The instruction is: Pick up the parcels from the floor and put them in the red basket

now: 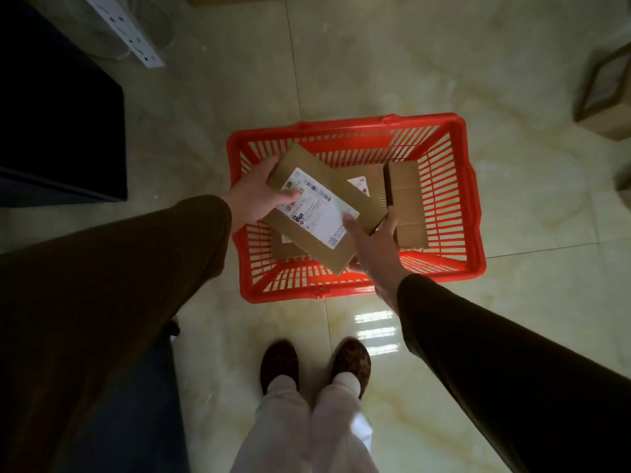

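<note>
**Parcel held over red basket, both hands engaged**

A flat cardboard parcel [312, 208] with a white shipping label is held tilted above the red basket [474, 213], which stands on a pale tiled floor [409, 63]. The left hand [254, 196] grips the parcel's left end, thumb pressed on the label, remaining fingers hidden beneath. The right hand [374, 245] meets the lower right corner with fingers spread; the thumb rests on the label's edge, and whether the rest grip cannot be told.

Inside the basket: a second labelled parcel [367, 186] lying flat, partly covered, and a plain brown box [406, 206] against the right wall. Another carton [606, 93] sits on the floor, well apart, at far right
</note>
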The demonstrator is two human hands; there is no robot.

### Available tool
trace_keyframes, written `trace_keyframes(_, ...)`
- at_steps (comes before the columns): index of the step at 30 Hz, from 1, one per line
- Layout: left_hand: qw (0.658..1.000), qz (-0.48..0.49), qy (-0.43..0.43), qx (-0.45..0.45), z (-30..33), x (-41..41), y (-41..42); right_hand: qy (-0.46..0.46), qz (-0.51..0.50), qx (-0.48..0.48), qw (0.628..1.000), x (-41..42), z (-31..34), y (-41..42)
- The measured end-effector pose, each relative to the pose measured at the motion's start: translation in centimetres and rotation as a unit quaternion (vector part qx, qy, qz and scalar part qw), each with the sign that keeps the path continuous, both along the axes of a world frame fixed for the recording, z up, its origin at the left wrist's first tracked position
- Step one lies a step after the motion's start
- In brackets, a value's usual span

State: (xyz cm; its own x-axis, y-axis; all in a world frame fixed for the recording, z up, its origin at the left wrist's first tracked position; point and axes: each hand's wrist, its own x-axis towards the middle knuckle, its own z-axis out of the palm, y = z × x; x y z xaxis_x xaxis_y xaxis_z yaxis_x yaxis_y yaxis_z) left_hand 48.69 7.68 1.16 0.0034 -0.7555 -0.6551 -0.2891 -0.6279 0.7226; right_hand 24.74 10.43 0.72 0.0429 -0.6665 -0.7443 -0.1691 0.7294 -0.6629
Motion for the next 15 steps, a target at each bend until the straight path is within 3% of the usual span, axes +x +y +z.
trace_keyframes(7,0.992,-0.077,-0.099,-0.001,-0.1,0.9,-2.3,-0.019,-0.036,0.063,0.997,1.7,-0.8,0.8)
trace_keyframes(15,0.977,-0.103,-0.184,-0.011,-1.3,1.7,-2.9,0.058,0.095,0.100,0.989,3.1,-3.1,1.2)
